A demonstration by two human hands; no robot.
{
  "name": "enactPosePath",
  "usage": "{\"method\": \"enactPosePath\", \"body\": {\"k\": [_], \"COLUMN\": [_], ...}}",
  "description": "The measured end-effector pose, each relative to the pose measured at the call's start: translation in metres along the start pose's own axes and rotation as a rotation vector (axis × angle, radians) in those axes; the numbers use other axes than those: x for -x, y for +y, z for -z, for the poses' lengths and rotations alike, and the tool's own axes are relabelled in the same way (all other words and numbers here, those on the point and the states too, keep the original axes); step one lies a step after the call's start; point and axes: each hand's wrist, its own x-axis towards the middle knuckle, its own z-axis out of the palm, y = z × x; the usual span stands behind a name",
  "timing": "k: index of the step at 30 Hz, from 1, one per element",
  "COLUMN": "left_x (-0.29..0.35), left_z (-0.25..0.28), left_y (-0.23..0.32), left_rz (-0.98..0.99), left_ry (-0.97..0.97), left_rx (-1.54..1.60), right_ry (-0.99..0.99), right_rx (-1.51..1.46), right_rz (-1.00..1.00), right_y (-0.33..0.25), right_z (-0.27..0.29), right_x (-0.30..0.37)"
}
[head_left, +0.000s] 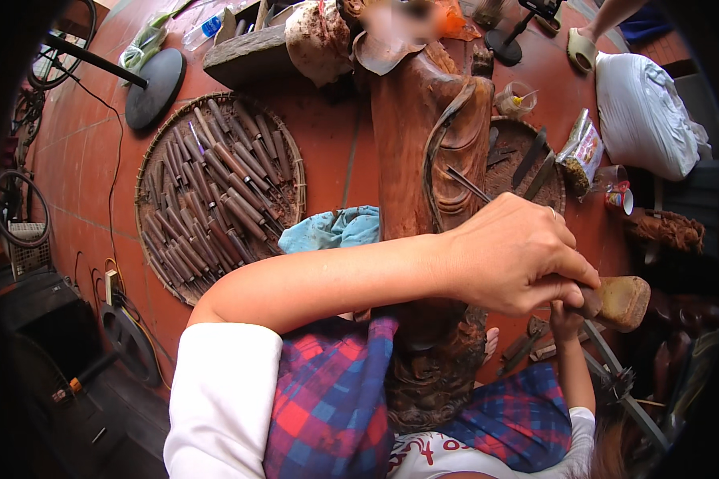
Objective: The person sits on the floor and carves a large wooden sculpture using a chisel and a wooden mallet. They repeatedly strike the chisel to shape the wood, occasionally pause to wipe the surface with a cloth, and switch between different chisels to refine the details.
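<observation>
My left arm reaches across from the left. The closed fingers of my left hand (515,255) grip a carving chisel (470,185), its narrow metal blade slanting up-left to the carved folds of a reddish-brown wood sculpture (403,152). The butt of its handle shows below my fingers, against a block-headed wooden mallet (625,303); whether they touch I cannot tell. Smaller and partly covered by the left hand, my right hand (566,326) is closed just beside the mallet, seemingly round its handle, which is mostly hidden. The sculpture stretches between my legs, its lower end dark and deeply carved.
A round woven tray (299,172) full of chisels lies left of the sculpture, a blue cloth (335,229) beside it. Another tray (499,132) with tools sits right. Farther right are a white sack (643,112) and plastic bag (581,152). A black stand base (156,88) stands far left.
</observation>
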Motion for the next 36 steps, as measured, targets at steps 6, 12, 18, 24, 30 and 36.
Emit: {"method": "enactPosePath", "body": {"k": [6,12,18,24,30,36], "left_x": [-0.010,-0.011,-0.012,-0.012,-0.005,0.008], "left_z": [0.006,0.008,0.012,0.013,-0.008,-0.002], "left_y": [-0.012,-0.021,-0.020,-0.018,0.028,0.058], "left_rz": [0.039,0.064,0.108,0.106,0.003,0.147], "left_ry": [0.048,0.095,0.054,0.008,-0.236,-0.740], "left_rx": [-0.003,-0.013,0.005,-0.053,-0.001,0.197], "right_ry": [0.146,0.087,0.166,0.210,0.252,0.133], "right_rx": [-0.167,-0.125,-0.260,-0.337,-0.407,-0.366], "right_rz": [-0.200,-0.149,-0.217,-0.248,-0.243,-0.584], "right_y": [-0.024,-0.037,-0.047,-0.038,-0.027,-0.030], "right_z": [-0.014,-0.006,-0.013,-0.021,-0.019,-0.013], "right_x": [-0.009,-0.029,-0.035,-0.021,-0.003,0.013]}}
